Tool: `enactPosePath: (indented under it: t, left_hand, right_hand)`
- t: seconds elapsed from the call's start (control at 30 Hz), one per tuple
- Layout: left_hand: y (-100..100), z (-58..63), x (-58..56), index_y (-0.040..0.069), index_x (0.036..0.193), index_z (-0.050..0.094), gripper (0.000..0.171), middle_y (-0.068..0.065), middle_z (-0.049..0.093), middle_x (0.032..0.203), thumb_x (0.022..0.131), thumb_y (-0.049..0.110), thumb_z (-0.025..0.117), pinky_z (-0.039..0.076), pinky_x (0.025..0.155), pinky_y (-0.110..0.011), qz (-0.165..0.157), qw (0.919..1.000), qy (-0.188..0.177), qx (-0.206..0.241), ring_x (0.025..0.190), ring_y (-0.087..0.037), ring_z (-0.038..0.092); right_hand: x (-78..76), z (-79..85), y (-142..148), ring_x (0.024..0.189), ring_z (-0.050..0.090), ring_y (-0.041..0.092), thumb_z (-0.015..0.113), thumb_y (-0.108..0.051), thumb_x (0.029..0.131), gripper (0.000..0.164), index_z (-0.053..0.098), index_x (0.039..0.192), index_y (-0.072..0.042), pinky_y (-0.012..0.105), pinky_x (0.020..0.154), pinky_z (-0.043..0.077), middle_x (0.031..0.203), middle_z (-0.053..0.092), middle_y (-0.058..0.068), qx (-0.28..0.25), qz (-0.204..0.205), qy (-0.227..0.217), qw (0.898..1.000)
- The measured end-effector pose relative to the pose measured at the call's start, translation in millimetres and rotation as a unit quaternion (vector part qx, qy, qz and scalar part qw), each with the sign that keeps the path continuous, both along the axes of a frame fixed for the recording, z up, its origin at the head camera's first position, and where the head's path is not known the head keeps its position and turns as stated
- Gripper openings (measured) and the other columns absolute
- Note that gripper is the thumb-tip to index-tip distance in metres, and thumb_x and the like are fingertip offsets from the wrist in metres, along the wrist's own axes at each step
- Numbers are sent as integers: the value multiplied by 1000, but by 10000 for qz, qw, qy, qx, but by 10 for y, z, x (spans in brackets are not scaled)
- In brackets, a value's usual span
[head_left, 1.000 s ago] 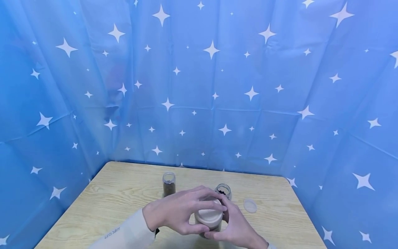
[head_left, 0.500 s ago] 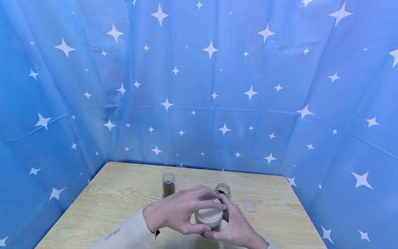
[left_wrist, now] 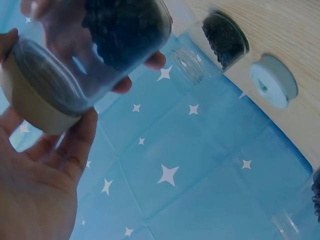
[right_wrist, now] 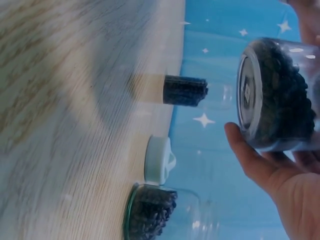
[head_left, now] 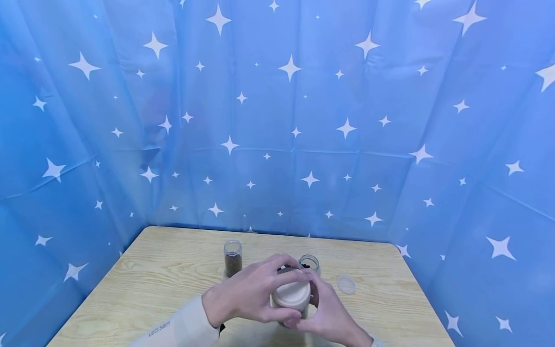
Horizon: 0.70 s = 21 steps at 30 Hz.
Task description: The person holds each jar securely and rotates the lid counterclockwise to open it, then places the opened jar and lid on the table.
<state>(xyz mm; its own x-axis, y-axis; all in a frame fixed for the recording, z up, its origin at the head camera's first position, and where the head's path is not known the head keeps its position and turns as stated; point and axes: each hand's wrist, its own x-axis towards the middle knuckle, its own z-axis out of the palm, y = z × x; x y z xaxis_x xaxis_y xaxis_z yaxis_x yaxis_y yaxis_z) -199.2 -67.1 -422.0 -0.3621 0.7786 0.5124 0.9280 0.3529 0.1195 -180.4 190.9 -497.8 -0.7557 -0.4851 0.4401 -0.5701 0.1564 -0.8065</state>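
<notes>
A clear jar (right_wrist: 282, 100) partly filled with dark bean-like pieces is held off the table, tilted, between both hands. Its cream lid (head_left: 293, 295) sits on the mouth. My left hand (head_left: 256, 291) grips the lid, thumb on the near side and fingers round the far side; in the left wrist view the fingers curl round the lid's rim. My right hand (head_left: 331, 311) holds the jar's body from the right, and its fingertips (left_wrist: 156, 60) show beyond the glass. The head view hides most of the jar behind the hands.
An uncapped wide jar (head_left: 310, 263) of dark pieces stands behind the hands. To the left is a narrow uncapped jar (head_left: 233, 260) with dark contents. A pale lid (right_wrist: 157, 160) lies between these jars. A translucent disc (head_left: 346, 284) lies on the wooden table (head_left: 386, 308) at right.
Both hands and the jar have risen slightly, and the lid's top shows at a slightly different tilt. The head view has shifted a little. Both hands keep their hold.
</notes>
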Motion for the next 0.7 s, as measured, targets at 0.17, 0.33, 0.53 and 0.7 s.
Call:
enactPosePath:
  t: [0.17,0.33,0.53,0.7]
  left_hand:
    - [61,-14,28,31,155,70,67,2,68,136,97,57,93,60,84,-13,346,9989,-29,312,107,-9,73]
    - [109,-30,53,29,146,73,62,1,66,129,94,56,95,58,79,-12,647,9964,-32,556,100,-8,69]
    - [152,-44,70,28,141,73,61,1,65,125,94,59,95,58,77,-12,959,9934,119,610,98,-8,67]
    - [171,-45,77,28,139,72,59,1,64,123,93,59,95,57,77,-12,1055,9922,122,655,96,-9,66]
  right_hand:
    - [24,10,-36,125,76,13,103,-15,88,86,56,159,-24,34,101,71,143,74,9,-32,-275,-322,9991]
    - [28,8,-72,128,75,13,104,-17,88,91,53,163,-28,34,104,69,147,74,5,1,-549,-470,9974]
    - [14,-6,-91,125,76,12,104,-16,87,92,53,163,-26,33,101,70,145,75,7,-5,-715,-373,9967]
    - [15,9,-99,124,76,12,105,-17,85,92,54,161,-24,32,102,69,145,75,5,17,-821,-337,9961]
